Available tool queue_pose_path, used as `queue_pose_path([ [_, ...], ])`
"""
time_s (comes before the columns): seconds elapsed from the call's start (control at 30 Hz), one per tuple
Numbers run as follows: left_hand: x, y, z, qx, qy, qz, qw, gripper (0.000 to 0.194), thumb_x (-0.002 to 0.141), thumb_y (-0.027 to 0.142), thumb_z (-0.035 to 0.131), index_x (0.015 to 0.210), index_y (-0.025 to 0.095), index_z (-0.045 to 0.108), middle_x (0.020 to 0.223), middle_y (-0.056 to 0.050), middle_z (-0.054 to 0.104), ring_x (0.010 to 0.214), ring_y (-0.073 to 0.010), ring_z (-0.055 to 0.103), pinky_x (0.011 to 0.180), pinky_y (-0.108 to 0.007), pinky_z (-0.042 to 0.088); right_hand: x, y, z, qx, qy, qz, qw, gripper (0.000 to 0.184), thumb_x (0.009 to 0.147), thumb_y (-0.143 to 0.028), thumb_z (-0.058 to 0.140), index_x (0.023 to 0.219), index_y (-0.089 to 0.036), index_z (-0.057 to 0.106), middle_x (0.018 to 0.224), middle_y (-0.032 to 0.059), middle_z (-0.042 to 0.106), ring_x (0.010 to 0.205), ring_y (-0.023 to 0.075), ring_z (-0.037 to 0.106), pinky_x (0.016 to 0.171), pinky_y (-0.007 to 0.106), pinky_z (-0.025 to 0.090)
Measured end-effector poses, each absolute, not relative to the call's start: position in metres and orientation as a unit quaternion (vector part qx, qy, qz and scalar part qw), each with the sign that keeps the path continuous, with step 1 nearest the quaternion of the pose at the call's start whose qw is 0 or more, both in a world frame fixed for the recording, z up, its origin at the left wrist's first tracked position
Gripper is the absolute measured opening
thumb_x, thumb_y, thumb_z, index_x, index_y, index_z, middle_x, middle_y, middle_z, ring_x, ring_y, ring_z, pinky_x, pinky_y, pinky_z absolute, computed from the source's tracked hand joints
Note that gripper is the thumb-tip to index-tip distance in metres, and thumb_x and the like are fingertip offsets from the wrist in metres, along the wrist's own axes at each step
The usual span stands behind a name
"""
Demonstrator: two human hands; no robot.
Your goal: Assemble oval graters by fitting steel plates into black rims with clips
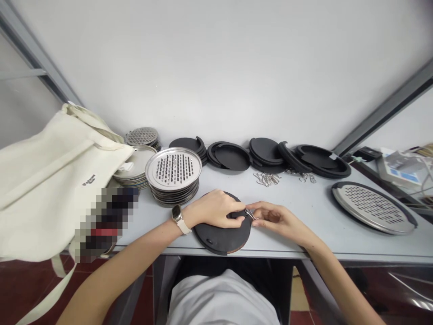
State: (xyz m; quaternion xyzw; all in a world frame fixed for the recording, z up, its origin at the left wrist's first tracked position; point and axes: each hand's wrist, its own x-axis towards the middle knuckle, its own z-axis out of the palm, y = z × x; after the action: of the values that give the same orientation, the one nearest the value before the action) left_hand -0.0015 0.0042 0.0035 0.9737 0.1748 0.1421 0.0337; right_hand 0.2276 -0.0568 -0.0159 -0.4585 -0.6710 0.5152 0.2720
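A round black plate (pixel 223 237) lies flat at the table's front edge. My left hand (pixel 219 210), with a watch on the wrist, rests across it and grips its right rim between thumb and fingers. At that same rim, my right hand (pixel 272 219) pinches a small silver wire clip (pixel 251 214), which touches the plate's edge. Whether the clip passes through the plate is hidden by the fingers. A small raised oval shows on the plate's near left part.
A stack of round metal grater discs (pixel 174 169) stands left, with plain metal discs (pixel 135 162) behind. Black plates (pixel 233 155) line the wall. Loose wire clips (pixel 267 179) lie before them. A grater disc with black rim pieces (pixel 374 207) lies right. A cream bag (pixel 57 171) hangs left.
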Motion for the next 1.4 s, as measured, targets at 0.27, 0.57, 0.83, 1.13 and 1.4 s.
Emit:
queue_pose_path([
  [0.27,-0.001,0.0039,0.0037,0.974,0.173,0.147,0.026,0.021,0.086,0.037,0.051,0.076,0.019,0.057,0.062,0.0,0.061,0.056,-0.013,0.056,0.05,-0.026,0.026,0.2256,-0.0569,-0.0175,-0.455,-0.661,0.521,0.292,0.044,0.081,-0.043,0.068,0.116,-0.019,0.06,0.077,0.0002,0.059,0.074,0.0153,0.055,0.072,0.028,0.045],
  [0.57,-0.0014,0.0047,0.0032,0.974,0.171,0.144,0.041,0.023,0.086,0.037,0.051,0.073,0.019,0.056,0.063,0.0,0.061,0.056,-0.0128,0.055,0.052,-0.025,0.028,0.2238,-0.0578,-0.0152,-0.443,-0.665,0.522,0.299,0.041,0.078,-0.044,0.07,0.11,-0.021,0.058,0.08,0.0005,0.061,0.076,0.0157,0.058,0.075,0.029,0.048],
  [0.83,-0.0011,0.0039,0.0031,0.973,0.173,0.149,0.03,0.021,0.086,0.037,0.05,0.076,0.02,0.056,0.062,0.0,0.061,0.056,-0.0129,0.055,0.05,-0.026,0.025,0.2255,-0.057,-0.0174,-0.456,-0.669,0.508,0.294,0.04,0.082,-0.041,0.067,0.117,-0.021,0.061,0.079,0.0003,0.056,0.076,0.0157,0.054,0.073,0.028,0.046],
  [1.13,-0.0012,0.0037,0.0045,0.974,0.169,0.145,0.028,0.021,0.087,0.036,0.049,0.077,0.019,0.057,0.063,0.0,0.062,0.056,-0.0129,0.056,0.051,-0.026,0.025,0.2273,-0.0563,-0.0191,-0.459,-0.674,0.5,0.292,0.042,0.082,-0.04,0.067,0.119,-0.021,0.062,0.084,0.0022,0.059,0.081,0.0172,0.055,0.077,0.031,0.046],
  [1.4,-0.0006,0.0041,0.0032,0.974,0.171,0.148,0.027,0.021,0.086,0.037,0.049,0.077,0.019,0.057,0.063,0.0,0.061,0.055,-0.0129,0.055,0.05,-0.026,0.025,0.2268,-0.0564,-0.0182,-0.46,-0.682,0.487,0.294,0.04,0.082,-0.038,0.067,0.118,-0.021,0.063,0.083,0.0016,0.056,0.081,0.0171,0.054,0.077,0.03,0.046],
])
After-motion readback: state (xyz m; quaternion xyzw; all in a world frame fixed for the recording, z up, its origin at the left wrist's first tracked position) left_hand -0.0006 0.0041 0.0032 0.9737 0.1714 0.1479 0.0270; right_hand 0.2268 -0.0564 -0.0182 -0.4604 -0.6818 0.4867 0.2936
